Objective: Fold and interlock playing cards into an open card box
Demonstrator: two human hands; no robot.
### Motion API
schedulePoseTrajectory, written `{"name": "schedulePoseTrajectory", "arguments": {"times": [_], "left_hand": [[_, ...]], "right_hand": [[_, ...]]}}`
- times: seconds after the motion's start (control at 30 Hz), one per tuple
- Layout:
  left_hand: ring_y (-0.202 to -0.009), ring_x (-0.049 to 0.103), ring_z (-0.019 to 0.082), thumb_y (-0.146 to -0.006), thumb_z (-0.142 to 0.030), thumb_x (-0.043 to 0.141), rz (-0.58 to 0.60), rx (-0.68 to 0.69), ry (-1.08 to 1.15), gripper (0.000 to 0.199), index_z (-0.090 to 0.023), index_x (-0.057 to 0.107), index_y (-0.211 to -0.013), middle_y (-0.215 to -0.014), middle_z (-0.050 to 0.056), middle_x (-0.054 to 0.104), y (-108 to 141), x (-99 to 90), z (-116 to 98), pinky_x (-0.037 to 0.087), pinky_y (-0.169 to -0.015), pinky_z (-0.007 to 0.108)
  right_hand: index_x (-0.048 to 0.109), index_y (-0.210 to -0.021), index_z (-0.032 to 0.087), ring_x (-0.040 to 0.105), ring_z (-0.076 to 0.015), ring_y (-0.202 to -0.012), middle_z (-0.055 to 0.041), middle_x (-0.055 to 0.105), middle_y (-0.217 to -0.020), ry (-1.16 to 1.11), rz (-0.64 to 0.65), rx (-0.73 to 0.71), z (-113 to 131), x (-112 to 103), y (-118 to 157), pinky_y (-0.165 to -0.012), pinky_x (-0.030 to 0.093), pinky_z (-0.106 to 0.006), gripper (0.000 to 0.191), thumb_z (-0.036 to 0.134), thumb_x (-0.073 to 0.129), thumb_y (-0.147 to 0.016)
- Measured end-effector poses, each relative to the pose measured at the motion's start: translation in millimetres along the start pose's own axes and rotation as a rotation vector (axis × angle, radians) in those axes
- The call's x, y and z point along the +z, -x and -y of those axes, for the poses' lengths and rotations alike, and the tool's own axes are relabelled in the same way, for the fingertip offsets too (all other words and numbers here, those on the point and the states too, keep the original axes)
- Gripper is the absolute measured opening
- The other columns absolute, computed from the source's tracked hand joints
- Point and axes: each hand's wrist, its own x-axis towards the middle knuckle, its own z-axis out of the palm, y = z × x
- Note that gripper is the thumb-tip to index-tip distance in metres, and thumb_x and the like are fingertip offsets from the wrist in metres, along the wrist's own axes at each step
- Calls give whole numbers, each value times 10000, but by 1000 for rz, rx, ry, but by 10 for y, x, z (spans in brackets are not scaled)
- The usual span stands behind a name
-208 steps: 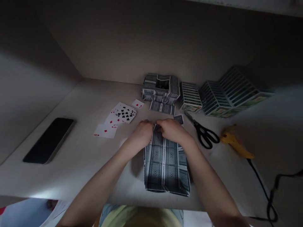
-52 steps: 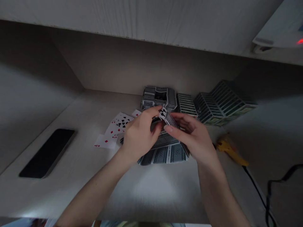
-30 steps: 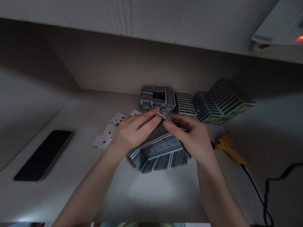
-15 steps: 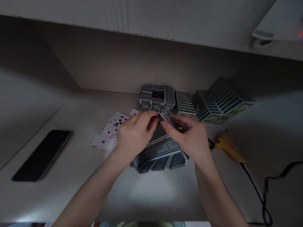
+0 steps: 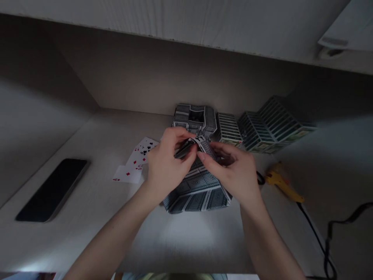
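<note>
A grey patterned structure made of playing cards [image 5: 198,184] stands tilted between my hands at the middle of the shelf. My left hand [image 5: 167,163] pinches its upper edge from the left, thumb and fingers around a bent card. On the right side, my right hand [image 5: 234,169] grips the same top edge, its thumb beside the left thumb. Part of the structure is hidden behind the hands. Loose playing cards [image 5: 128,174] lie face up just left of my left hand.
Behind the hands sit another card structure [image 5: 196,118] with a square opening and card stacks [image 5: 229,128], [image 5: 271,126] stepped like stairs. A black phone [image 5: 52,190] lies left. On the right is a yellow glue gun [image 5: 284,184] with a black cable [image 5: 313,225].
My left hand's fingers have lifted and spread a little from the thumb, showing more of the bent card at the top edge. The right hand keeps nearly the same grip.
</note>
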Motion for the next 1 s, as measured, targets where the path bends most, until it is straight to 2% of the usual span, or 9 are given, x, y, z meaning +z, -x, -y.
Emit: {"name": "schedulePoseTrajectory", "arguments": {"times": [0.43,0.57,0.63,0.73,1.0], "left_hand": [[-845,613,125,-746,-148,532,-51,54,-13,198,-206,498,-932,-895,11,626,12,6,-3,501,-777,262],[-853,614,123,-737,-148,532,34,37,-42,252,-210,519,-980,-940,6,638,-52,-27,4,493,-766,246],[-851,619,137,-720,-159,547,113,-1,-123,301,-214,538,-1017,-950,3,652,-86,-38,15,488,-753,249],[-807,633,163,-722,-197,547,201,-50,-277,255,-219,604,-970,-898,7,678,-107,-41,27,478,-716,261],[-795,631,178,-685,-196,574,137,-44,-318,287,-232,636,-963,-897,7,684,-78,-58,-27,463,-702,268]], "right_hand": [[662,-867,186,638,-205,-763,-48,685,-839,-61,38,16,13,10,13,-612,512,-284,336,411,654,-617],[655,-880,186,636,-210,-783,-55,683,-862,-76,49,14,23,5,12,-631,513,-292,342,407,654,-619],[645,-909,187,636,-211,-786,-56,681,-872,-78,63,13,19,3,15,-636,514,-298,368,408,658,-614],[635,-932,188,633,-212,-796,-56,677,-883,-62,69,14,5,-4,19,-638,515,-303,401,412,667,-602],[608,-966,218,629,-202,-791,-38,664,-909,-52,161,-26,11,-27,36,-688,517,-327,403,400,666,-612]]}}
